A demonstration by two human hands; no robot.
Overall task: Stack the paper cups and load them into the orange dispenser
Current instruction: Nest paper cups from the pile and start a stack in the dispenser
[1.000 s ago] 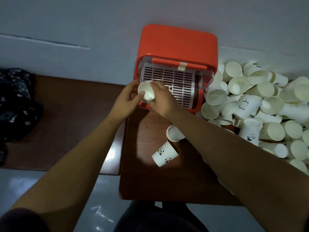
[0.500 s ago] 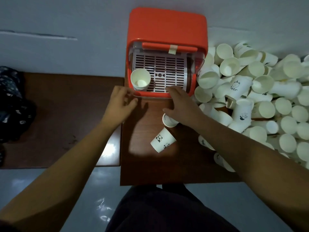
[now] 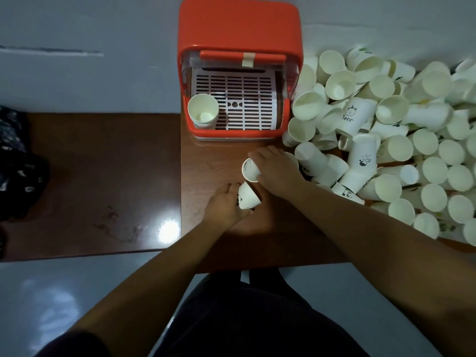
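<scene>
The orange dispenser (image 3: 239, 27) stands open at the back of the brown table, its white slotted tray showing. A stack of white paper cups (image 3: 203, 112) sits upright in the tray's front left corner. In front of the dispenser, my right hand (image 3: 277, 168) grips a paper cup (image 3: 249, 170) lying on its side with its mouth to the left. Just below it, my left hand (image 3: 224, 206) holds a panda-printed cup (image 3: 247, 197), tilted on the tabletop. The two held cups are close together but apart.
A large heap of loose white paper cups (image 3: 386, 140) covers the table's right side, up against the dispenser. A lower dark wooden table (image 3: 98, 176) adjoins on the left with dark patterned cloth (image 3: 15, 161) at its edge. Grey floor lies below.
Both hands left the cup stack in the dispenser tray and drew back toward me. The right hand took hold of one loose cup, the left hand the panda cup.
</scene>
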